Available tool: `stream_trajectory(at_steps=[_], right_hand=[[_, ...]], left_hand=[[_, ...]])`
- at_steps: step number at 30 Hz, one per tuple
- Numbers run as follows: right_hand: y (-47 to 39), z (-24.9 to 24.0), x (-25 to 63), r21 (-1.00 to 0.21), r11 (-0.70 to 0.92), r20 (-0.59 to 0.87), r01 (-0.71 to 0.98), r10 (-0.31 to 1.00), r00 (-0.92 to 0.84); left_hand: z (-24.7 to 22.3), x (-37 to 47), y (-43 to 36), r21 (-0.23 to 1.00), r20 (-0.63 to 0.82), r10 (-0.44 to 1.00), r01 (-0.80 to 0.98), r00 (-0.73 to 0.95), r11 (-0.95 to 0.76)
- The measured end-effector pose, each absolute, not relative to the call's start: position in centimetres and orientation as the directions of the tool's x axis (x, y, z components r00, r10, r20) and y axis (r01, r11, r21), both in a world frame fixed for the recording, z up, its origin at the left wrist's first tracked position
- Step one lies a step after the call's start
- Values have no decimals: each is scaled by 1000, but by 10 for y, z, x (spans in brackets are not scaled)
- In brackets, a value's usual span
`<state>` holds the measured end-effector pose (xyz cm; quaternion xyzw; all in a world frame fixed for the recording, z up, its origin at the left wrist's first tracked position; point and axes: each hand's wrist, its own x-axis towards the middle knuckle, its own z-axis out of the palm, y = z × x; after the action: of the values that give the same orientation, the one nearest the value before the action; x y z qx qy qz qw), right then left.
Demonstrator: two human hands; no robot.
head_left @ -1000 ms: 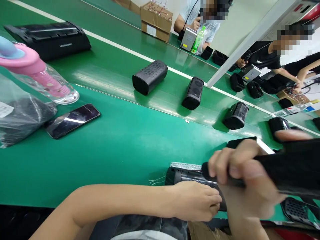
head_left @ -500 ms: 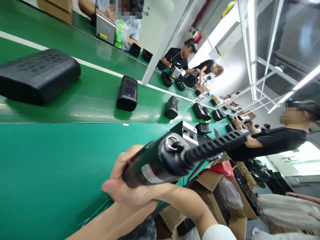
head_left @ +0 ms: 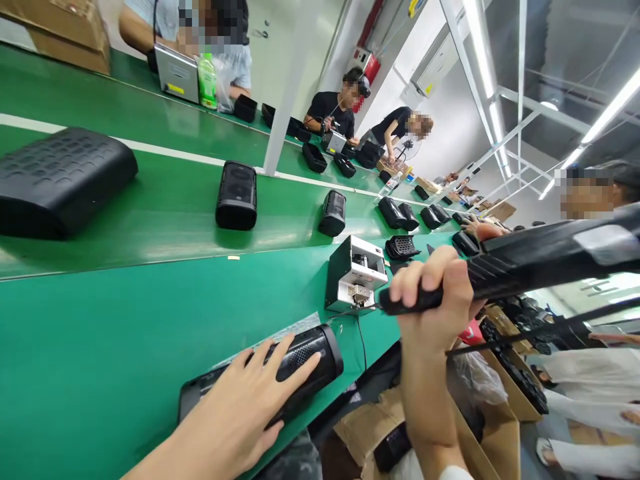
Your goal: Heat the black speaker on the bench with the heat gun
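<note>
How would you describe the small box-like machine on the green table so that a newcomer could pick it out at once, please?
Start at the green table and go to its near edge, right of the left hand. The box-like machine stands just beyond the right hand. Unlike the rounded black speakers, it is square, with a pale open front.

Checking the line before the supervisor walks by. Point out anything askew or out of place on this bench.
Little stands out. The black speaker under the left hand lies at the bench's near edge, one end at the lip. The right hand holds a long black part in the air. A small pale scrap lies on the green surface.
</note>
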<state>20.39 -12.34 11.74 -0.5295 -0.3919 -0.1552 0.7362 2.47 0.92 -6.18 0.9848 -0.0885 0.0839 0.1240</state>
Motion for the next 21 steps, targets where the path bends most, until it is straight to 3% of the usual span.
stream_trajectory(at_steps=[3, 8, 14, 21], right_hand=[[-156, 112, 259, -683, 298, 713, 667, 75, 697], [-158, 78, 305, -676, 245, 721, 695, 25, 693], [-153, 62, 310, -732, 221, 674, 644, 102, 731], [-181, 87, 231, -815, 281, 565, 507, 194, 802]], left_hand=[[-42, 33, 16, 234, 5, -119, -117, 993, -965], [-29, 49, 22, 260, -197, -40, 13, 980, -965], [-30, 48, 24, 262, -185, -53, -2, 981, -965], [-29, 45, 21, 252, -98, -89, -61, 991, -966]])
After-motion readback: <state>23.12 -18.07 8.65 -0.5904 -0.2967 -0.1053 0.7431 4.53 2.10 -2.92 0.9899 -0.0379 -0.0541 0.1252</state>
